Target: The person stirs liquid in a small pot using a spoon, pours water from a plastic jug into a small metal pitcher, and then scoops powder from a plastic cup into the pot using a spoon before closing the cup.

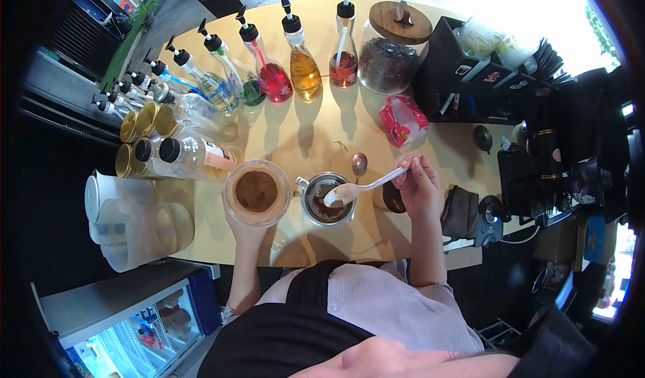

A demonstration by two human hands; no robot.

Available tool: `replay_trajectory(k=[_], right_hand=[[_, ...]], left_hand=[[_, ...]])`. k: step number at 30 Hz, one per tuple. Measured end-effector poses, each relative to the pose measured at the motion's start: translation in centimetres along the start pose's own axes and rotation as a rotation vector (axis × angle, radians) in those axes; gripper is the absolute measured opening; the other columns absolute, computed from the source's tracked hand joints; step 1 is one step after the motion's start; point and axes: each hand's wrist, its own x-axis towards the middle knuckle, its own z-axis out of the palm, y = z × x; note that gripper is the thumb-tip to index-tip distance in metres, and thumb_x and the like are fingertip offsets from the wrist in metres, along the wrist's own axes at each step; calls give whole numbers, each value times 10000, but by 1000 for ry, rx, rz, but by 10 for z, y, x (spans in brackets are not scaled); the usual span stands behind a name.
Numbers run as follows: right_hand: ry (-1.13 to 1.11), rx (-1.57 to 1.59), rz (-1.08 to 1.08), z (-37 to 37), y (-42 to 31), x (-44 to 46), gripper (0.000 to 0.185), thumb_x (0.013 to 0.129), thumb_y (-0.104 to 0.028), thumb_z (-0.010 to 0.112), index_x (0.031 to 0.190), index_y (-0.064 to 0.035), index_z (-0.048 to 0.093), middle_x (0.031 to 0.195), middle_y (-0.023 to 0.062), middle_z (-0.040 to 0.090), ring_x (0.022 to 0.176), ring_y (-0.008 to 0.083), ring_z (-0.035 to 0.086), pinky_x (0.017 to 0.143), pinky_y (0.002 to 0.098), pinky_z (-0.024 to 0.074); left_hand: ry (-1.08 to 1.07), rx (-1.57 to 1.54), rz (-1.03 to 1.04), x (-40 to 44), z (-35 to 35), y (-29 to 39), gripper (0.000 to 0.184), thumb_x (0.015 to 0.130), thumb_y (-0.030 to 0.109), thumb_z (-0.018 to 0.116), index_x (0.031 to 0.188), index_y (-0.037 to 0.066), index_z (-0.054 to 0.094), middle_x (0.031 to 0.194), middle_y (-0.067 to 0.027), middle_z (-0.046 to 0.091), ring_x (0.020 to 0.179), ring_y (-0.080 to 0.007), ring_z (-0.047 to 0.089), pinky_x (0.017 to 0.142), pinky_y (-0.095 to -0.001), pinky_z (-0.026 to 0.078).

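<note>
My left hand [246,233] is wrapped round a clear jar [285,196] with brown powder [256,191] inside, held to the left of a metal cup [310,213]. Between the fingers of my right hand [420,184] is the handle end of a white plastic spoon [368,186]. Its bowl is over the cup's mouth, with some light brown stuff on it. Dark brown bits show inside the cup. Behind the cup lies a small metal spoon [359,160]. A dark round thing [394,198], partly hidden, is by my right hand.
Pump bottles of syrup [306,75] line the table's back edge, beside a wooden-lidded glass jar [386,62]. A pink packet [403,124] lies in front of it. Clear bottles [201,156] and a plastic pitcher [144,233] stand left; a black cup organizer [437,75] stands right.
</note>
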Motion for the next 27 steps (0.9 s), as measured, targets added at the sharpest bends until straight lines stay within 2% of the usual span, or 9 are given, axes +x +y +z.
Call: replay_trajectory(k=[9,12,15,18,20,23,27], right_hand=[[41,47,59,3,4,4,193,998,-189,436,944,-31,534,752,22,506,672,93,496,610,237,385],[19,68,55,8,6,8,174,999,-157,423,925,-27,511,814,41,490,698,80,471,612,212,373],[64,48,47,11,9,10,201,999,-206,443,938,-34,527,765,20,511,673,96,492,612,236,380],[-23,-60,-3,8,14,13,205,1000,-219,441,939,-44,528,791,18,508,699,94,498,621,234,379],[-87,-98,-52,5,17,15,201,998,-225,434,925,-56,513,828,47,470,721,115,459,632,247,369],[-158,-161,-134,5,20,16,210,1003,-239,421,910,-68,499,811,45,451,722,123,445,645,255,370],[-178,-138,-185,8,22,16,218,1000,-249,433,908,-64,501,838,40,457,745,108,440,676,244,369]], left_hand=[[17,5,-52,-1,1,-9,879,621,121,858,1341,-3,372,1319,-133,452,1215,-237,461,1047,-384,372],[10,24,-35,-1,1,-8,878,619,118,859,1340,-7,373,1321,-136,449,1215,-240,460,1047,-385,373],[22,-5,-10,1,2,-1,874,619,109,857,1338,-11,375,1318,-138,451,1214,-242,460,1045,-384,373],[27,-13,-1,-1,1,-4,873,617,101,857,1337,-13,376,1318,-141,449,1213,-243,460,1045,-383,372],[32,-15,1,0,1,-3,875,615,104,858,1336,-14,376,1317,-142,449,1211,-242,460,1043,-382,373],[41,-8,-8,-1,0,-6,877,612,111,860,1334,-15,378,1317,-143,450,1209,-241,461,1042,-382,372],[53,4,-11,-2,-1,-7,872,610,120,860,1330,-11,386,1316,-138,453,1208,-242,460,1044,-385,367]])
